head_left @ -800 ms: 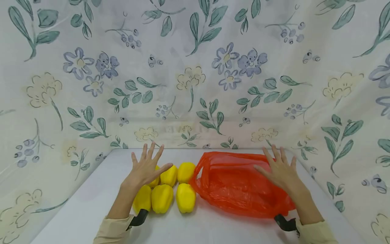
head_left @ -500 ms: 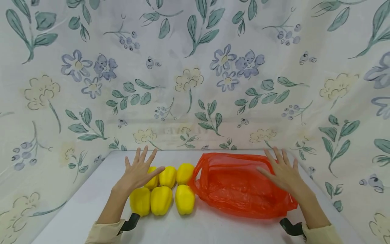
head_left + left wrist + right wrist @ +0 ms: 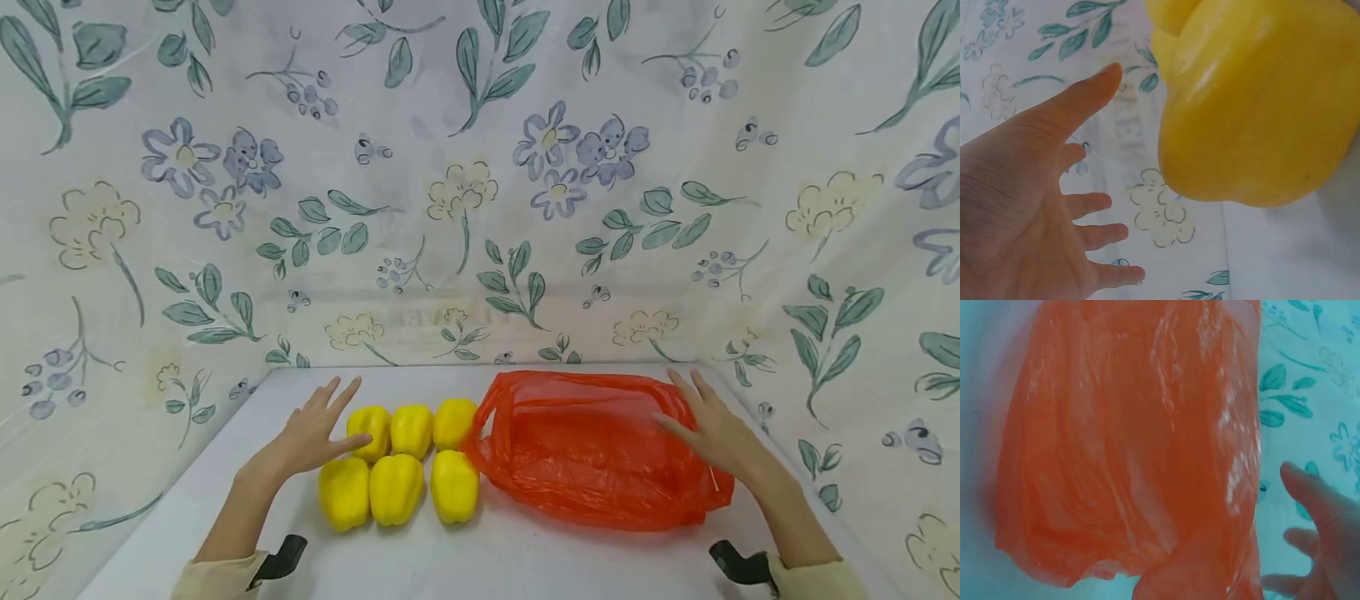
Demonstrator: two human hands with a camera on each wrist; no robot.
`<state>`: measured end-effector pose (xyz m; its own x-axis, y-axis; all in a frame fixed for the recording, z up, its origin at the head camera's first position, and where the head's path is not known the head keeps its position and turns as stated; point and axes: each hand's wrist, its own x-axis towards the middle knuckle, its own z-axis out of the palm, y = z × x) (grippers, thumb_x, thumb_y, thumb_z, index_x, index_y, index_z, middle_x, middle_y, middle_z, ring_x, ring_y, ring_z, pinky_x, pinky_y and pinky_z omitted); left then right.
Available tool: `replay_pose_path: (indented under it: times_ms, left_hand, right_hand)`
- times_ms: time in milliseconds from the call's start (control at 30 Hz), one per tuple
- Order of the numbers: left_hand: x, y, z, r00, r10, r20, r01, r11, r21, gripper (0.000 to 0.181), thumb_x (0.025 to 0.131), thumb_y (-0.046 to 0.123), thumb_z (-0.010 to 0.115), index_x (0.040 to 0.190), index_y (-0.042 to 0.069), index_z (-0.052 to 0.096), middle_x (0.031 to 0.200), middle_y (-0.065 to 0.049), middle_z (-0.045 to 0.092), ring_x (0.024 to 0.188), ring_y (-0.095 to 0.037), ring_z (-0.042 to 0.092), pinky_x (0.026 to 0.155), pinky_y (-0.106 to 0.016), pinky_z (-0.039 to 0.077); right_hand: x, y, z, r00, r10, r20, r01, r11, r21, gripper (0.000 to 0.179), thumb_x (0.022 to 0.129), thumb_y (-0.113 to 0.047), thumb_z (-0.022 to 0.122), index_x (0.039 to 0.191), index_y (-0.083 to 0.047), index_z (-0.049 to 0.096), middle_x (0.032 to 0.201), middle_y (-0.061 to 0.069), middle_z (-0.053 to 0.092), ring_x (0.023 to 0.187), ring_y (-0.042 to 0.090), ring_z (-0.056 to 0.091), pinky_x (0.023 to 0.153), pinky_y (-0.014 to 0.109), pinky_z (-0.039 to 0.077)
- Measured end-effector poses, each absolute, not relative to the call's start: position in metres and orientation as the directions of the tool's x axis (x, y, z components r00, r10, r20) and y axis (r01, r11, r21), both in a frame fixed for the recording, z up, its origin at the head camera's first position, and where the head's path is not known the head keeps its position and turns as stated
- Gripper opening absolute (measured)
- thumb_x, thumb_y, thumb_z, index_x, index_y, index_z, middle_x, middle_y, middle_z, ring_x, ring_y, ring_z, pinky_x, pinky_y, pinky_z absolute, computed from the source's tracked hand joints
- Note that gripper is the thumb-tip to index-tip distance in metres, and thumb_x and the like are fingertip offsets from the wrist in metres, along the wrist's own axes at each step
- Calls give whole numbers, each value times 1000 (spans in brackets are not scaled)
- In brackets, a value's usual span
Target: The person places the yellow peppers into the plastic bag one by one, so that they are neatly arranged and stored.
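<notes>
Several yellow bell peppers (image 3: 395,490) lie in two rows on the white table, left of a red plastic bag (image 3: 600,450). The bag lies flat-sided with its handle loop toward the peppers. Just left of the peppers is my left hand (image 3: 307,435), fingers spread and holding nothing; its thumb overlaps the back left pepper in the head view. A bell pepper (image 3: 1260,106) fills much of the left wrist view, apart from the thumb. At the bag's right end my right hand (image 3: 712,433) has its fingers extended, overlapping the bag in the head view, with nothing in its grasp.
A floral-patterned curtain (image 3: 465,208) rises behind the white table (image 3: 525,567) and along both sides. Black camera mounts (image 3: 281,557) are worn at both wrists, by the beige sleeves (image 3: 221,577).
My left hand has moved left, away from the peppers, uncovering the back left one. My right hand has shifted slightly right and turned. Peppers and bag stay in place.
</notes>
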<state>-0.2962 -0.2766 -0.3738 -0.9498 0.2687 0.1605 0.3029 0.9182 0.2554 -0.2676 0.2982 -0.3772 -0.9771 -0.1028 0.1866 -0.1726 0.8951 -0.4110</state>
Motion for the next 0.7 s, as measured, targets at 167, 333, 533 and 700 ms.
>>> replay_pose_path:
  times_ms: [167,333,533,700]
  left_hand:
    - [-296,-287,-378,-951,283,128,309,897,315,93,85,55,68,157,20,20,159,-31,14,140,-58,22,100,-79,27]
    - [-296,-295,-379,-954,290,81,299,887,351,93,84,54,70,157,21,23,158,-31,15,138,-59,24,97,-78,32]
    - [-298,-302,-381,-951,307,42,299,875,381,89,83,52,71,155,19,29,156,-32,23,138,-57,28,99,-76,34]
    - [-302,-307,-388,-943,329,59,324,858,398,82,87,50,69,153,16,34,154,-30,30,138,-54,31,101,-75,34]
  right_hand:
    - [-268,307,-379,-966,-138,218,-225,865,-449,84,93,-52,58,157,-15,19,157,35,16,135,61,26,92,80,33]
    - [-265,311,-383,-963,-140,232,-237,849,-472,77,92,-46,63,153,-11,31,153,35,26,133,58,32,90,74,42]
    - [-262,312,-388,-960,-134,246,-239,850,-469,73,90,-42,68,149,-10,39,149,37,31,129,58,36,86,70,48]
    - [-262,316,-396,-964,-135,228,-229,857,-461,72,89,-39,70,147,-8,41,147,37,34,127,58,38,86,69,50]
